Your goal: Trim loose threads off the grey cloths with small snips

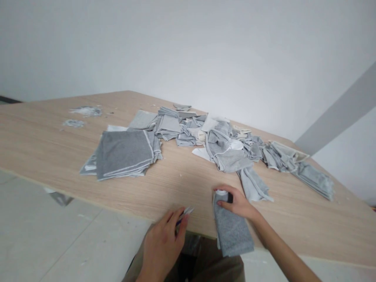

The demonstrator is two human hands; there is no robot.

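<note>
My right hand (235, 201) is closed on the top end of a folded grey cloth (233, 231), thumb on its near face and fingers behind. The cloth hangs past the table's front edge, with a small white patch at its top. Near that edge, my left hand (164, 239) pinches a small tool with a pale metal tip (188, 210) and a bit of blue, most of it hidden by the fingers. Just beyond my right hand, a loose grey cloth (254, 184) trails from a crumpled heap of grey cloths (227, 156).
A neat stack of grey cloths (126, 152) lies left of centre on the wooden table (182, 184). Folded cloths (169, 123) stand behind it, and more (315, 180) lie at the right. Fluffy scraps (86, 111) sit at the far left. A wall (188, 51) rises behind.
</note>
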